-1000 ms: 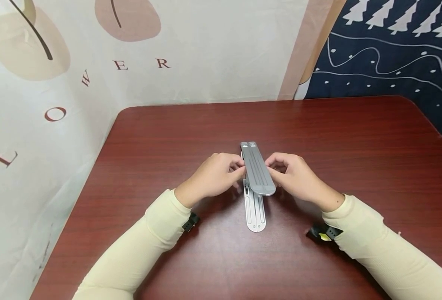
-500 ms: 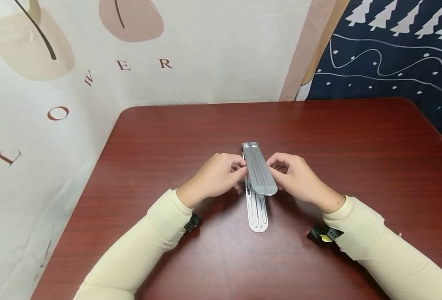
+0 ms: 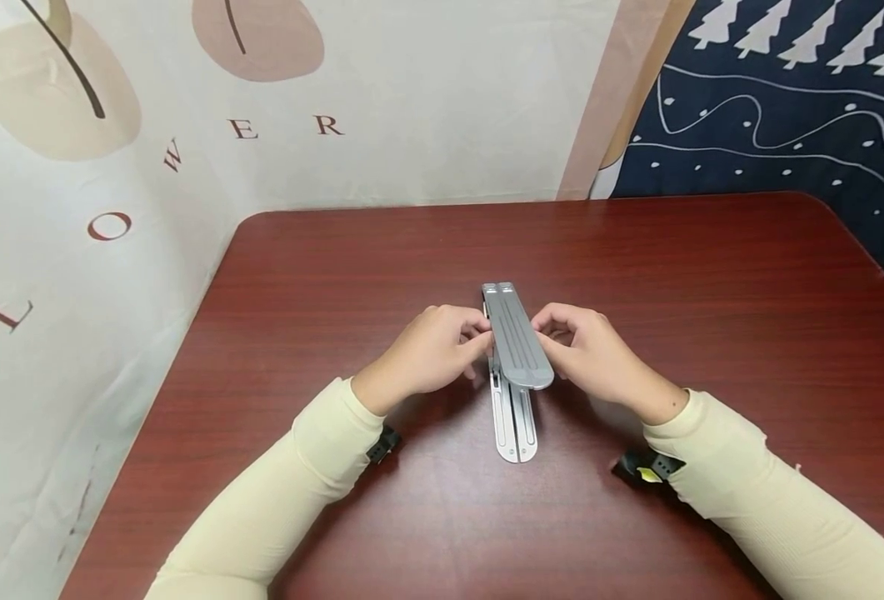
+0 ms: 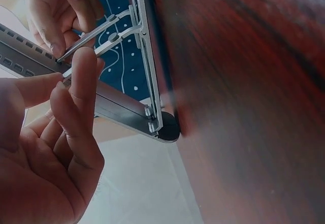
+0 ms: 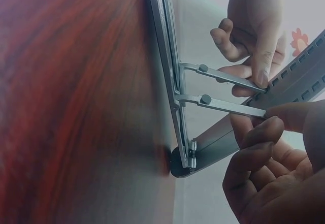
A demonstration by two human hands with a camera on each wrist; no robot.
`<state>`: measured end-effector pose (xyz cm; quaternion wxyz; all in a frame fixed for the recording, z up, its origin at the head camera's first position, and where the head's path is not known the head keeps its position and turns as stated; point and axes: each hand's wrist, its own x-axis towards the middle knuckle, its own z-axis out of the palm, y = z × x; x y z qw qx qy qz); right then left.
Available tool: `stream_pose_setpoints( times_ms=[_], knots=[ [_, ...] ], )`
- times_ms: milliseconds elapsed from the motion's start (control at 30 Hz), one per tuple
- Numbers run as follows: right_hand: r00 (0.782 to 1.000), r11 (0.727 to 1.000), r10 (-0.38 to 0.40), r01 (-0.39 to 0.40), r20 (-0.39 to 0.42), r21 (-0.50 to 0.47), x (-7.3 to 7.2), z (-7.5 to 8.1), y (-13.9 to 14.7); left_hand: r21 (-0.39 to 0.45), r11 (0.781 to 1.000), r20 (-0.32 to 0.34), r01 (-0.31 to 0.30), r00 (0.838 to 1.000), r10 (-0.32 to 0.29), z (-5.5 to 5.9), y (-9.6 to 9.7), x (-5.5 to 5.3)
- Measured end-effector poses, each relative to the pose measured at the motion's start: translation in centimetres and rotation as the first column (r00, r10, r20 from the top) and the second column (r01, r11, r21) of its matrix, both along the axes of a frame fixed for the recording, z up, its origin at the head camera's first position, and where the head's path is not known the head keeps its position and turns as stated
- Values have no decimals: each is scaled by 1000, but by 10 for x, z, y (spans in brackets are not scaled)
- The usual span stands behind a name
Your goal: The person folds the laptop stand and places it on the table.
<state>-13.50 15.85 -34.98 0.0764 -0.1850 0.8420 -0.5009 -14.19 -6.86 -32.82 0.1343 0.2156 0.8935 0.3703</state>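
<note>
A grey metal folding laptop stand (image 3: 518, 342) rests on the table, its two long arms folded side by side. The upper part is raised at a slant over the base bars (image 3: 515, 425), hinged at the far end. My left hand (image 3: 442, 346) is at its left side and my right hand (image 3: 591, 350) at its right. In the left wrist view, my left thumb and finger pinch the end of the near support strut (image 4: 112, 40), under the notched upper arm. The right wrist view shows my right hand (image 5: 284, 168) pinching the other strut (image 5: 228, 105) the same way.
The stand is on a reddish-brown wooden table (image 3: 322, 275) with rounded corners. Behind it hang a pale printed cloth (image 3: 427, 108) and a dark blue cloth (image 3: 771, 108) with white trees. A dark strap (image 3: 383, 444) shows at my left wrist.
Both hands stay at the stand with almost no movement. A thin dark gap has opened between the near ends of the two base bars.
</note>
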Motion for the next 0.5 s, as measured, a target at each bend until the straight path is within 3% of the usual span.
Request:
stream_pose_setpoints(
  times_ms=[500],
  knots=[
    [1000, 1000, 1, -1, 6, 5, -2, 1, 0, 4, 1000, 19, 6, 1000, -6, 2, -1, -2]
  ],
)
